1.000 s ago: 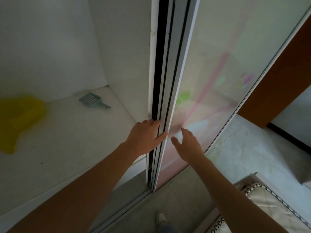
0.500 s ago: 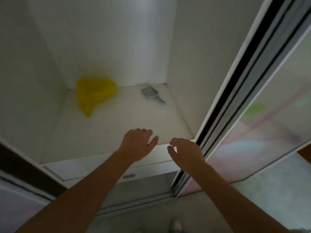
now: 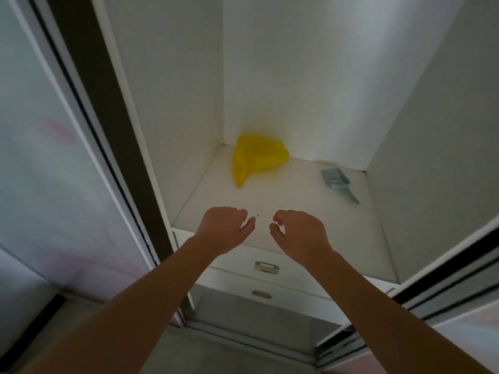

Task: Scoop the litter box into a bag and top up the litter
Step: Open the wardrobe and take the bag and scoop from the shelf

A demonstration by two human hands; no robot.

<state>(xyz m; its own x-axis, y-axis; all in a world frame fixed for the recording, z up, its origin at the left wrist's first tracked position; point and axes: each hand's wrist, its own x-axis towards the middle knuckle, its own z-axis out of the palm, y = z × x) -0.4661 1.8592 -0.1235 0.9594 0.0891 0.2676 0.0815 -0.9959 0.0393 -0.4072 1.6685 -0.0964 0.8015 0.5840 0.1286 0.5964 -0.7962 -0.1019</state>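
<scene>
Though loosely curled, both hands (image 3: pixel 225 228) (image 3: pixel 301 233) empty.

Open white wardrobe shelf (image 3: pixel 283 209), yellow bag (image 3: pixel 256 157) at back corner, grey litter scoop (image 3: pixel 337 182) to its right, left hand (image 3: pixel 224 228) and right hand (image 3: pixel 299 233) hovering with loosely curled fingers (image 3: pixel 278 215), holding nothing

The cupboard opening stood wide through the middle of the frame, bounded by the left door (image 3: pixel 40 157) at the left edge and the right door (image 3: pixel 459 279) at lower right. On the white shelf (image 3: pixel 297 195), 2 things took up room: a yellow bag (image 3: pixel 256 157) in the back left corner and a grey scoop (image 3: pixel 337 180) near the right wall, well apart. Bare shelf lay between them and ahead of the left hand (image 3: pixel 225 228) and right hand (image 3: pixel 299 233).
</scene>
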